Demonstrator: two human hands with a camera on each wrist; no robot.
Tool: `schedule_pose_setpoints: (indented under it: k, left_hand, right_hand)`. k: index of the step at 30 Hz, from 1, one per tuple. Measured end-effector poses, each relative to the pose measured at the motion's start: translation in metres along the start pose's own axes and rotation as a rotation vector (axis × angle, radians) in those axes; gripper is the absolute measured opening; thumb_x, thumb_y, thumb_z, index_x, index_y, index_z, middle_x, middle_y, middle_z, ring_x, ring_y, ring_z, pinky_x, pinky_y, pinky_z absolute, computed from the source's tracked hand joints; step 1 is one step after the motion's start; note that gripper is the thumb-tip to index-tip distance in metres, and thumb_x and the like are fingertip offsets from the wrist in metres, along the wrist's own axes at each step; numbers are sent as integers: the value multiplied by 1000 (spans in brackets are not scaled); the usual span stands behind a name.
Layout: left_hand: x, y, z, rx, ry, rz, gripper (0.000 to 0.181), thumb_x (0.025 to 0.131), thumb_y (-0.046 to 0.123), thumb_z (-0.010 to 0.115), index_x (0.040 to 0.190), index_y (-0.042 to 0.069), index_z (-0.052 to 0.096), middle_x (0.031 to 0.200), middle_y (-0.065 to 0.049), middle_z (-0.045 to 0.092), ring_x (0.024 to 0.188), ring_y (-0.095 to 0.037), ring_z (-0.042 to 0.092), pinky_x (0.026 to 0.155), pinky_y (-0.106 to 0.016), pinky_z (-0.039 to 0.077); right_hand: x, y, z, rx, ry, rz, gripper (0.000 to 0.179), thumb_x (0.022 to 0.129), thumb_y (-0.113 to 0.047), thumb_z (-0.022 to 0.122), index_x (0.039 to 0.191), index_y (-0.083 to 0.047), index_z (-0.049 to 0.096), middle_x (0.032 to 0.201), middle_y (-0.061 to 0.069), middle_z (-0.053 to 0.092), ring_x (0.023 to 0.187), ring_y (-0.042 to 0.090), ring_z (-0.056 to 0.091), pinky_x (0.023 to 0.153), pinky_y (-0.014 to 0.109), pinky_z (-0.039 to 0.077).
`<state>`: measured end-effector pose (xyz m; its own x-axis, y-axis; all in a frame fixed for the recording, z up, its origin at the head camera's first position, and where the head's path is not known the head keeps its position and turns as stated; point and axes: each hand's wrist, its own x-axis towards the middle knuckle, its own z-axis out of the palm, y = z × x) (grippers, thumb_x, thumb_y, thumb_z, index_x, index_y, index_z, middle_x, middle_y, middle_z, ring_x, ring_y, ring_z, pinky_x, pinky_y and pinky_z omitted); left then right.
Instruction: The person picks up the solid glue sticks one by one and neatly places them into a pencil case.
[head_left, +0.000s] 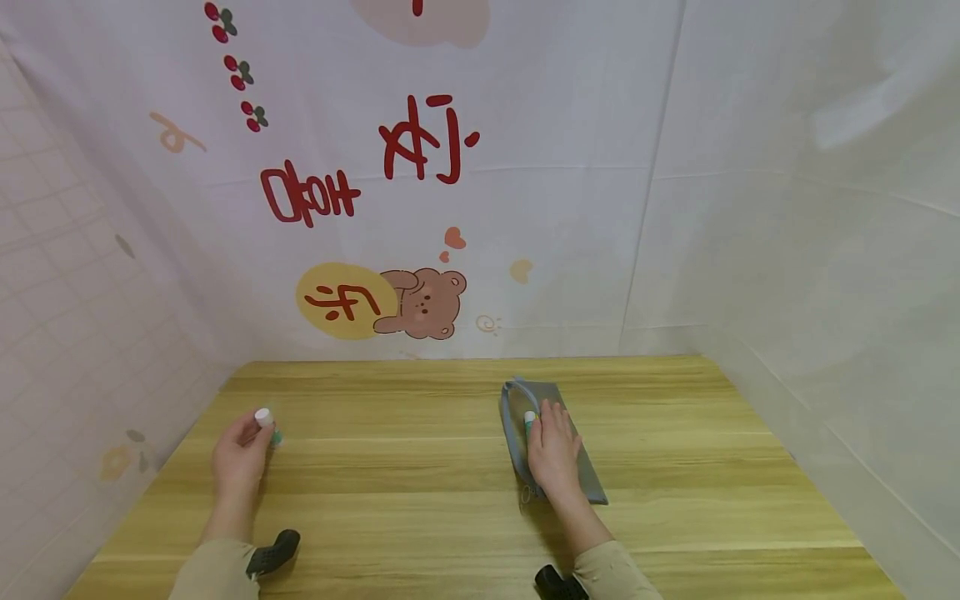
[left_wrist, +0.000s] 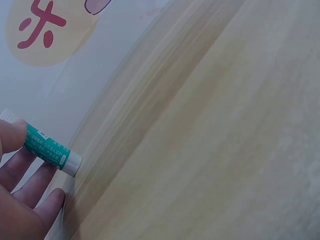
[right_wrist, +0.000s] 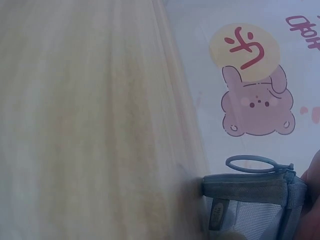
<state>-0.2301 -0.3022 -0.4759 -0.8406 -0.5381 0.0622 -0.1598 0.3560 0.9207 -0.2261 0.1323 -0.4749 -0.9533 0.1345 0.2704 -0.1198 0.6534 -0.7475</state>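
In the head view, my left hand (head_left: 240,454) pinches a glue stick (head_left: 264,417) with white ends above the left part of the table. Its green printed label shows in the left wrist view, where my thumb and fingers hold the glue stick (left_wrist: 47,150) near one end. My right hand (head_left: 557,450) rests on a grey zip pouch (head_left: 585,475) with its fingers straight; its thumb is hidden. Beside these fingers, a second white-and-green stick (head_left: 529,419) shows at the pouch's gaping left edge. The right wrist view shows the pouch (right_wrist: 245,217) with mesh and a blue loop (right_wrist: 245,166).
The wood-grain table (head_left: 405,467) runs back to a white cloth (head_left: 555,208) printed with a bear (head_left: 427,304) and red characters. Cloth also hangs along both sides. A black wrist device (head_left: 273,554) sits at the left sleeve, another (head_left: 558,583) at the right.
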Motion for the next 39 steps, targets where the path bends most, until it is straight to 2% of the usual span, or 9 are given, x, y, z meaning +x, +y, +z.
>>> schedule_pose_setpoints:
  k: [12, 18, 26, 33, 39]
  left_hand:
    - [-4, 0, 2, 23, -18, 26, 44, 102, 23, 57, 135, -5, 52, 132, -27, 56, 115, -31, 53, 72, -7, 39]
    - [-8, 1, 7, 8, -44, 39, 42, 101, 21, 57, 134, -5, 53, 132, -26, 56, 112, -28, 54, 70, -4, 41]
    - [-14, 3, 16, -23, -77, 56, 41, 101, 21, 59, 134, -3, 55, 131, -24, 58, 102, -14, 56, 69, -7, 47]
    - [-20, 9, 24, 11, -94, 107, 42, 100, 23, 61, 134, -3, 55, 130, -25, 58, 116, -29, 55, 74, -6, 38]
    - [-27, 16, 31, -3, -156, 114, 43, 101, 20, 60, 136, -4, 53, 132, -26, 57, 119, -33, 53, 73, -3, 39]
  right_hand:
    - [0, 0, 0, -7, 4, -2, 45, 105, -13, 37, 143, 13, 39, 149, 36, 32, 140, 53, 22, 103, 80, 10]
    - [-1, 0, 1, -25, 8, -1, 45, 105, -13, 38, 143, 12, 40, 148, 36, 33, 140, 53, 23, 103, 80, 12]
    - [-2, -1, 1, -23, 11, -6, 45, 105, -13, 37, 143, 12, 40, 148, 36, 33, 140, 53, 23, 103, 80, 12]
    - [-3, -1, 1, -9, 5, -3, 45, 105, -12, 37, 143, 12, 39, 149, 37, 31, 140, 54, 22, 103, 80, 10]
    - [-3, 0, 2, -9, 8, -1, 45, 105, -12, 37, 143, 12, 39, 149, 36, 32, 140, 53, 22, 103, 80, 10]
